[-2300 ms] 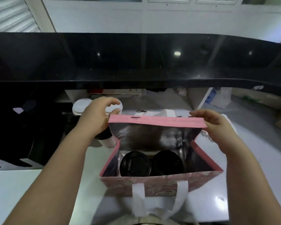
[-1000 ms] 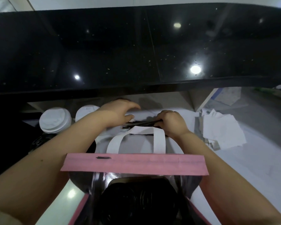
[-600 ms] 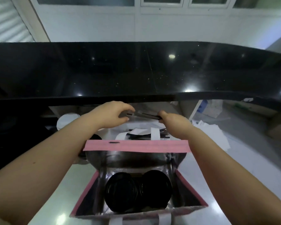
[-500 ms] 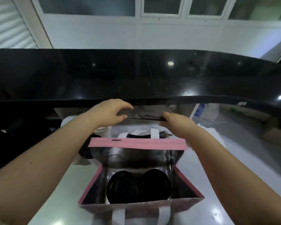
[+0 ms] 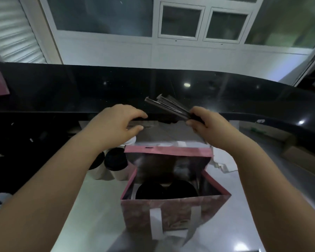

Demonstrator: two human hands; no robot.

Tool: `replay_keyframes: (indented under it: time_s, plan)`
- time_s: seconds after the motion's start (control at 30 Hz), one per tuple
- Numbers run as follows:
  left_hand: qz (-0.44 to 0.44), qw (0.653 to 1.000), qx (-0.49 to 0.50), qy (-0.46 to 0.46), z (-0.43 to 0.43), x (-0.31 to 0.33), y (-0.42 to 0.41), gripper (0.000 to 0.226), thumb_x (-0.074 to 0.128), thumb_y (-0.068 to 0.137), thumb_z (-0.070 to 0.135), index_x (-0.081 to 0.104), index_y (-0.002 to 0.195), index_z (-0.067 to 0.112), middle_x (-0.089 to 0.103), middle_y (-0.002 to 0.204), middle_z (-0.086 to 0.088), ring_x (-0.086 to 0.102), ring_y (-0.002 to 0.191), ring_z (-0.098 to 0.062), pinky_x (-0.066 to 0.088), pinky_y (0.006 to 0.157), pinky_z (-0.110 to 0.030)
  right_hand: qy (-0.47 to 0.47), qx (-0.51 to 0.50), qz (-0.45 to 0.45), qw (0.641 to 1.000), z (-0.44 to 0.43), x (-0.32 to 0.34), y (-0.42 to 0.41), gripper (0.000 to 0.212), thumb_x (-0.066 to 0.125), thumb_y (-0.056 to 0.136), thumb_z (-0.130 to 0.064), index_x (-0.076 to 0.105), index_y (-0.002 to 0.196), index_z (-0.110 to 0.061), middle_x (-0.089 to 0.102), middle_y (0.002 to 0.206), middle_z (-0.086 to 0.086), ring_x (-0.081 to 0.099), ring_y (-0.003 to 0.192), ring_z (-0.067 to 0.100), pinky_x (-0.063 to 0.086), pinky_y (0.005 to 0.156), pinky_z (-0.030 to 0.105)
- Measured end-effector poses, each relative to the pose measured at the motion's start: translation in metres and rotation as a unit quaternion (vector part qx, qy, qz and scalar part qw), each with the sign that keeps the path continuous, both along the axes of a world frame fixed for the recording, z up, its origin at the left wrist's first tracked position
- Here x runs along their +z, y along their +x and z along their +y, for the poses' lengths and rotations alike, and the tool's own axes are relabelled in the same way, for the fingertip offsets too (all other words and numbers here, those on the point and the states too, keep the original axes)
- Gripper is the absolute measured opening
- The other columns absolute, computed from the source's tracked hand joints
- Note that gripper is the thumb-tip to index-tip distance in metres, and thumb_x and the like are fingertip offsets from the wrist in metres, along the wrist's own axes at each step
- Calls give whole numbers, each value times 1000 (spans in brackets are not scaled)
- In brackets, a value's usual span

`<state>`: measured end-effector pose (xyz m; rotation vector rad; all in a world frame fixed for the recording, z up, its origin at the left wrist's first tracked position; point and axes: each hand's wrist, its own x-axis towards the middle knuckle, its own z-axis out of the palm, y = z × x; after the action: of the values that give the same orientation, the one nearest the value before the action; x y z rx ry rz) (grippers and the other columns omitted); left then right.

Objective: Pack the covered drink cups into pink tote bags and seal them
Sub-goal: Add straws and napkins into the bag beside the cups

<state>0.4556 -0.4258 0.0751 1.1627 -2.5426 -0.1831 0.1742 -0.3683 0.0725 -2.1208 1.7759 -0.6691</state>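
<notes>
Above the open pink tote bag, with two black-lidded cups side by side inside, the right hand pinches a fanned bundle of dark straws (left hand loosely curled, empty), so one straw could slip and miss the bag.

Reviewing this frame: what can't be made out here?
Head view only.
- Cups in the pink tote bag: only two black lids show; its front wall hides their bodies.
- Dark straw bundle in the right hand: count lost to blur.
- Left hand: whether it pinches anything, lost in dark ledge shadow.
- Cups beside the bag: left forearm covers some.
</notes>
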Motion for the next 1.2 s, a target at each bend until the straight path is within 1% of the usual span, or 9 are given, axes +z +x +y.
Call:
replay_keyframes:
  time_s: [0.1, 0.27, 0.37, 0.47, 0.53, 0.6, 0.83, 1.0, 1.2]
  plan:
    - [-28, 999, -12, -28, 20, -14, 3, 40, 60, 91, 42, 59, 130, 32, 62, 127, 8, 53, 118, -15, 47, 95, -41, -11, 28, -67, 997, 16, 5, 26, 7, 53, 97, -27, 52, 92, -31, 59, 72, -8, 54, 63, 1, 41, 55, 11]
    - [8, 996, -80, 33, 44, -39, 6, 32, 66, 88, 42, 68, 118, 32, 61, 126, 14, 50, 121, -11, 44, 99, -42, 39, 106, -236, 965, 36, -13, 73, 11, 53, 97, -11, 57, 98, -21, 63, 73, 0, 62, 70, 17, 54, 68, 28]
    - [24, 991, -104, 85, 50, -49, 7, 25, 67, 86, 43, 69, 109, 36, 58, 123, 22, 47, 118, -10, 43, 99, -43, 72, 136, -278, 948, 47, -33, 91, 12, 54, 97, -9, 59, 107, -13, 66, 85, 3, 66, 81, 15, 55, 79, 32]
    - [75, 987, -111, 86, 51, -55, 12, 33, 72, 82, 40, 69, 114, 36, 59, 128, 14, 47, 124, -12, 39, 106, -38, 113, 125, -249, 954, 55, -46, 90, 16, 56, 96, -10, 63, 106, -21, 69, 90, -7, 67, 89, 11, 53, 83, 25]
    - [67, 989, -59, 117, 50, -59, 18, 59, 75, 78, 49, 54, 133, 41, 40, 150, 12, 26, 142, -12, 24, 115, -32, 142, 90, -183, 969, 57, -52, 82, 12, 58, 95, -16, 65, 103, -21, 69, 91, -8, 65, 86, 2, 49, 77, 15]
    - [34, 988, -30, 148, 47, -64, 23, 78, 74, 73, 61, 42, 142, 43, 22, 159, 13, 7, 148, -9, 16, 120, -41, 157, 52, -87, 982, 58, -59, 70, 10, 59, 95, -23, 65, 99, -29, 66, 90, -12, 61, 83, -1, 45, 71, 10]
    - [34, 986, -51, 158, 35, -69, 32, 91, 73, 62, 72, 37, 142, 48, 19, 159, 17, 5, 145, -5, 20, 117, -47, 114, -72, 134, 982, 56, -76, 66, 31, 62, 91, -31, 59, 123, -31, 64, 120, -5, 60, 104, 19, 50, 89, 33]
    - [41, 995, -64, 69, 35, -66, 26, 76, 55, 65, 83, 55, 130, 43, 33, 155, 12, 17, 145, -14, 24, 115, -51, 96, -69, 128, 985, 54, -73, 75, 45, 68, 86, -33, 55, 129, -32, 61, 128, -5, 59, 110, 17, 50, 92, 33]
    - [114, 990, -78, -28, 29, -60, 4, 24, 69, 83, 49, 76, 84, 26, 61, 131, 5, 45, 128, -19, 35, 104, -44, 50, -86, 58, 993, 69, -60, 82, 40, 69, 85, -37, 57, 122, -36, 64, 114, -12, 54, 89, 4, 38, 68, 11]
